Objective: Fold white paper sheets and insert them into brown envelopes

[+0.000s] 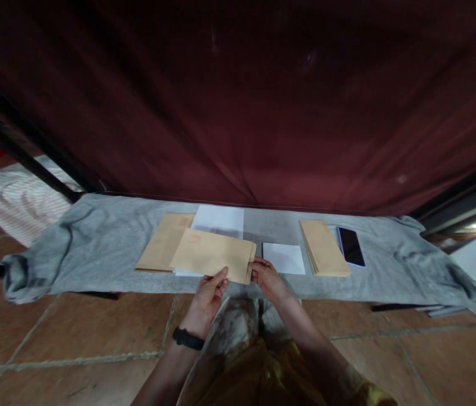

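A brown paper envelope (210,254) with red print lies level between my hands, above the grey cloth. My left hand (212,290) pinches its near edge, thumb on top. At its right end, where a flap or a second layer shows, the fingers of my right hand (265,276) are closed on the edge. Under and behind the envelope are a white sheet of paper (221,217) and, to the left, a stack of brown envelopes (161,245). Just right of my right hand lies a small stack of white paper (284,258).
Farther right are another stack of brown envelopes (324,248) and a smartphone (351,246). All lie on a narrow bench covered with grey cloth (106,242). A dark red curtain (238,113) hangs behind it. Black metal bars (30,163) flank the left side; striped fabric (26,197) lies beyond.
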`<action>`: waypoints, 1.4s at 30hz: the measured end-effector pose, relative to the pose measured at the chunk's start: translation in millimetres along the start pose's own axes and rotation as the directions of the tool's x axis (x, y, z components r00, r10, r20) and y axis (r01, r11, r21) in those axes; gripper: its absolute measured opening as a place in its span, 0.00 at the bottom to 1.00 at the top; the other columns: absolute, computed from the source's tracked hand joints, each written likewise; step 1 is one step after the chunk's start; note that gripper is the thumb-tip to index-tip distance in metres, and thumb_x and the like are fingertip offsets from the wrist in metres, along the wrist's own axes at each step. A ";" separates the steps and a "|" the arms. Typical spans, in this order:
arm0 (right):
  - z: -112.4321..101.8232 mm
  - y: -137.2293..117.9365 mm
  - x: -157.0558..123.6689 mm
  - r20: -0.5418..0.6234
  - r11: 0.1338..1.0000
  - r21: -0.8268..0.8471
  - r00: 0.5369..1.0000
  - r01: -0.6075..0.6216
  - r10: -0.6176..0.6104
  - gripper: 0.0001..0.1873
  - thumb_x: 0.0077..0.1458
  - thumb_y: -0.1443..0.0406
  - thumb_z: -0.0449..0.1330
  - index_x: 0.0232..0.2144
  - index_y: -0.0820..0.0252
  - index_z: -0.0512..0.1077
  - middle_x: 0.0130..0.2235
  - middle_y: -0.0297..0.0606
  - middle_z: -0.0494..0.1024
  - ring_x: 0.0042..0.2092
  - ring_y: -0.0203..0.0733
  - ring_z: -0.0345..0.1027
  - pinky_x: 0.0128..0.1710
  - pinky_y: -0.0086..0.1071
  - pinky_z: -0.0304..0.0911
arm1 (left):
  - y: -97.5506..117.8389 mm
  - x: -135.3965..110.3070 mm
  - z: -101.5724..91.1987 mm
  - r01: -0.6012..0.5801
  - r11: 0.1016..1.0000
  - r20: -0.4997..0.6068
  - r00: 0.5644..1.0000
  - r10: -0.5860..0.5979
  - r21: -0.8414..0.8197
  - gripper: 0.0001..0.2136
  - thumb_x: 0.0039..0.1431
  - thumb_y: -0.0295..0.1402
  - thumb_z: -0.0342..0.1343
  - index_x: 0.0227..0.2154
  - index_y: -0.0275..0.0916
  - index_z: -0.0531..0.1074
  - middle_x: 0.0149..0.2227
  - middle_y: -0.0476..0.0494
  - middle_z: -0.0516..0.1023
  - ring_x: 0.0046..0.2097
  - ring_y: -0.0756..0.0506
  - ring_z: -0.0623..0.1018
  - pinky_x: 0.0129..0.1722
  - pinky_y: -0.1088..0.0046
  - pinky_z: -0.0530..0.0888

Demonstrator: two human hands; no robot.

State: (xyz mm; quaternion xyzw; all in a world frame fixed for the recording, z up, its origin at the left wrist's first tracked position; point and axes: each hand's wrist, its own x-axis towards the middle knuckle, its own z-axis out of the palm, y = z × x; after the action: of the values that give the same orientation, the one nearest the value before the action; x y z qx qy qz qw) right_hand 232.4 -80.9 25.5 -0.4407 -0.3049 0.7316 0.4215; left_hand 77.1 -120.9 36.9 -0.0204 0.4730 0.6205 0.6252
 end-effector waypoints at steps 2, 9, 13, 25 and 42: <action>-1.4 -3.5 -1.8 0.024 0.999 0.023 0.999 -0.022 0.022 0.19 0.37 0.55 0.71 0.32 0.58 0.77 0.31 0.39 0.83 0.37 0.49 0.79 0.36 0.35 0.70 | 1.0 0.3 2.0 0.040 0.999 0.002 0.999 -0.040 -0.013 0.14 0.41 0.13 0.70 0.21 0.34 0.71 0.22 0.51 0.77 0.21 0.55 0.75 0.21 0.83 0.71; -10.7 -5.3 -0.8 0.102 0.999 -0.026 0.994 -0.041 0.043 0.22 0.39 0.51 0.71 0.35 0.57 0.78 0.34 0.38 0.83 0.36 0.46 0.78 0.34 0.34 0.69 | -0.5 -1.8 6.9 0.085 0.996 0.038 0.996 -0.087 0.039 0.12 0.44 0.15 0.69 0.23 0.34 0.72 0.24 0.50 0.79 0.21 0.55 0.75 0.21 0.83 0.70; -13.6 -4.4 5.8 0.079 0.985 -0.173 0.997 0.031 -0.017 0.22 0.41 0.49 0.69 0.34 0.57 0.78 0.31 0.35 0.82 0.31 0.44 0.75 0.30 0.32 0.66 | 0.3 -0.1 5.3 0.061 0.994 0.053 0.996 -0.066 0.092 0.12 0.43 0.17 0.70 0.23 0.35 0.73 0.24 0.50 0.80 0.22 0.55 0.76 0.23 0.83 0.71; -23.3 -9.3 17.5 0.077 0.885 -0.394 0.968 0.249 -0.238 0.10 0.43 0.61 0.57 0.27 0.56 0.77 0.27 0.30 0.78 0.31 0.42 0.70 0.33 0.31 0.63 | 4.9 -19.7 -20.3 -0.638 0.280 0.575 0.769 0.279 0.717 0.17 0.50 0.40 0.69 0.42 0.40 0.78 0.48 0.35 0.81 0.52 0.35 0.79 0.53 0.57 0.74; -27.3 -4.4 10.4 0.187 0.900 -0.365 0.966 0.237 -0.179 0.14 0.48 0.62 0.57 0.36 0.58 0.79 0.31 0.31 0.80 0.34 0.41 0.72 0.38 0.32 0.65 | 58.0 29.2 7.9 -0.745 -0.587 0.821 0.526 -0.223 0.318 0.60 0.42 0.51 0.68 0.72 0.41 0.37 0.73 0.28 0.40 0.73 0.30 0.45 0.68 0.45 0.44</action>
State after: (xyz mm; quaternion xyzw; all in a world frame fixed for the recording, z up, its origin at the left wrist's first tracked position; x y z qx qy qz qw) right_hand 255.9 -67.6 13.4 -0.4237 -0.5185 0.6390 0.3786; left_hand 29.1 -80.7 55.9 0.8634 0.4802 0.0766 0.1342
